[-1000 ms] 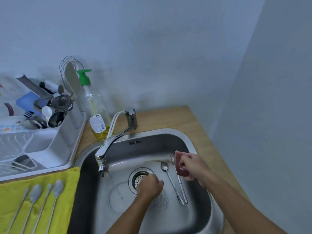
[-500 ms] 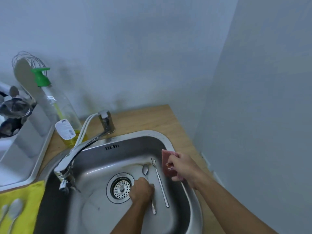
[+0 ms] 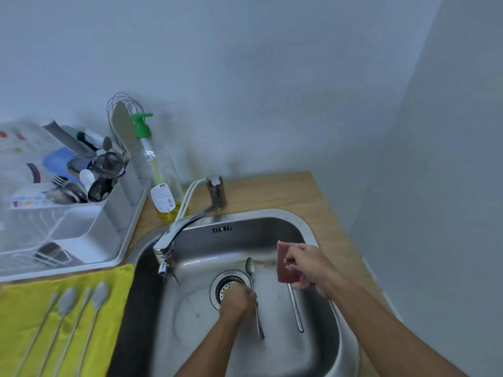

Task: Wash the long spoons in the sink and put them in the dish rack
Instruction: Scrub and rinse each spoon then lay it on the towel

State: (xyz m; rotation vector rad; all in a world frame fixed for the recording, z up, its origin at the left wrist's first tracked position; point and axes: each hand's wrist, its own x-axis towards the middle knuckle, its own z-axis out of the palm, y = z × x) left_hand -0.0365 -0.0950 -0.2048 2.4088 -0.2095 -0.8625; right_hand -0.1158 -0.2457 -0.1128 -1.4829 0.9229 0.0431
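Reaching down into the sink (image 3: 272, 232), the left hand (image 3: 236, 300) is curled over the handle of a long spoon (image 3: 250, 265) just right of the drain (image 3: 227, 285); its fingers are bunched around the stem, though how the tips sit is hidden under the knuckles; the spoon's bowl points to the back wall and the handle's tail pokes out toward the camera. Over on the right, the right hand (image 3: 306, 263) pinches a pinkish sponge (image 3: 283, 268) between thumb and curled fingers, hovering above a second spoon (image 3: 296, 308) that lies flat on the basin floor, its bowl hidden behind the sponge.

To do this well, I'd say lift the spoon clear of the steel and hold it low on the handle so the bowl is free; then bring the sponge in, wrap the bowl and draw along the stem. A thin wet handle looks slippery, so a firm grip matters. Whether the tap (image 3: 174, 240) is running I cannot tell. Four spoons (image 3: 66, 303) lie on the yellow cloth (image 3: 117, 289), with the dish rack (image 3: 109, 235) just behind them.
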